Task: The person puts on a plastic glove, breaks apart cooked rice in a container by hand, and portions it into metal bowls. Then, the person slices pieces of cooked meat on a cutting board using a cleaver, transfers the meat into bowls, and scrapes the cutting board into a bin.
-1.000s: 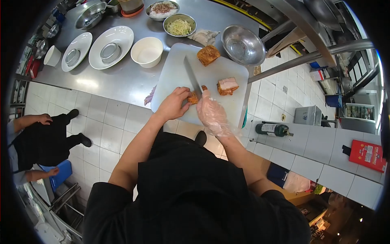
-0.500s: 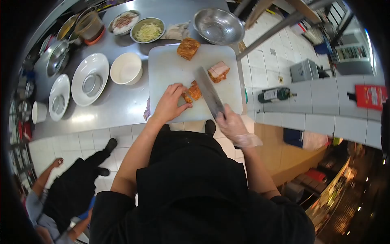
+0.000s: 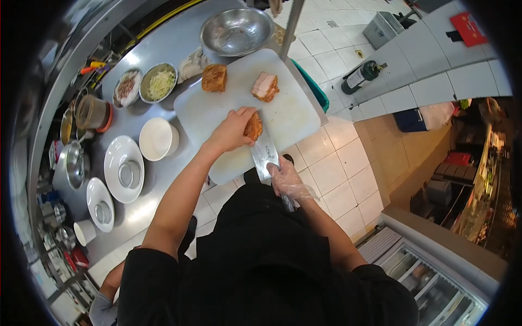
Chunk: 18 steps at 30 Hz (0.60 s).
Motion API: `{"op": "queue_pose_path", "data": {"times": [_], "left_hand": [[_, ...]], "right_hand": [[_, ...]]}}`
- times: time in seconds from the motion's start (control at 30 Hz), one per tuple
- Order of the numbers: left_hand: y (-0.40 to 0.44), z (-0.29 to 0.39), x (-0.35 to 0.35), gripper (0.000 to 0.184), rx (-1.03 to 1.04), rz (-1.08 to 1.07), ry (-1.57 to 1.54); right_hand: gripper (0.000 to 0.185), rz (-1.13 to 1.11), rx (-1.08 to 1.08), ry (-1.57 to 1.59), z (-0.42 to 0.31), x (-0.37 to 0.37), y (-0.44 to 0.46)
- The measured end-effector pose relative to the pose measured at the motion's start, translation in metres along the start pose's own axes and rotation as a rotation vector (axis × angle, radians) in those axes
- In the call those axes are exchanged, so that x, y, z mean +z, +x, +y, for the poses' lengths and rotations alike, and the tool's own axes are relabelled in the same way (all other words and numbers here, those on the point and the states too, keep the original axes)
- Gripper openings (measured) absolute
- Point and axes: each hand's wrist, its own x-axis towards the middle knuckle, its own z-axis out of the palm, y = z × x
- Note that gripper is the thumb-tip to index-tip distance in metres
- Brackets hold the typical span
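My right hand (image 3: 284, 179), in a clear plastic glove, grips the handle of a cleaver (image 3: 264, 152). The wide blade lies tilted with its flat face up, its far end beside browned cut meat (image 3: 253, 127). My bare left hand (image 3: 232, 130) curls over that meat, with the fingertips at its far side and the thumb near the blade. Whether the meat rests on the blade or on the white cutting board (image 3: 293, 100) I cannot tell. Farther up the board sit a browned meat block (image 3: 214, 78) and a cut block with a pale face (image 3: 265, 87).
A steel bowl (image 3: 237, 31) stands beyond the board, near a crumpled cloth (image 3: 193, 63). To the left are a bowl of pale shreds (image 3: 159, 83), a white tub (image 3: 159, 139) and white dishes (image 3: 124, 169). A metal post (image 3: 292, 30) rises past the board's far corner. Another person's arm (image 3: 112, 280) shows lower left.
My view has turned, so the counter appears rotated. The cleaver has come down from an angled position to lie flatter by the cut meat, and my left hand has closed over the meat.
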Motion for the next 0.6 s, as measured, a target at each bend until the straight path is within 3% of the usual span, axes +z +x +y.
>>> {"op": "queue_pose_path", "data": {"times": [0.13,0.27,0.33,0.37,0.5,0.6], "left_hand": [[0.021,0.006,-0.041,0.104,0.134,0.074,-0.072],[0.099,-0.001,-0.092,0.103,0.267,0.023,-0.007],[0.131,-0.005,-0.095,0.104,0.332,-0.07,0.146],[0.138,-0.002,-0.093,0.107,0.265,-0.178,0.138],[0.142,0.013,-0.088,0.111,0.233,-0.229,0.184],[0.135,0.03,-0.079,0.114,0.331,-0.155,0.465]], "right_hand": [[0.032,0.053,-0.081,0.032,-0.053,-0.007,-0.02],[0.034,0.149,-0.026,-0.023,-0.088,-0.032,-0.014],[0.034,0.186,-0.022,-0.005,-0.079,-0.047,-0.012],[0.035,0.236,-0.034,-0.002,-0.069,-0.055,-0.01],[0.034,0.327,0.009,0.045,-0.044,-0.073,0.006],[0.035,0.369,0.021,0.023,-0.032,-0.074,0.025]]}}
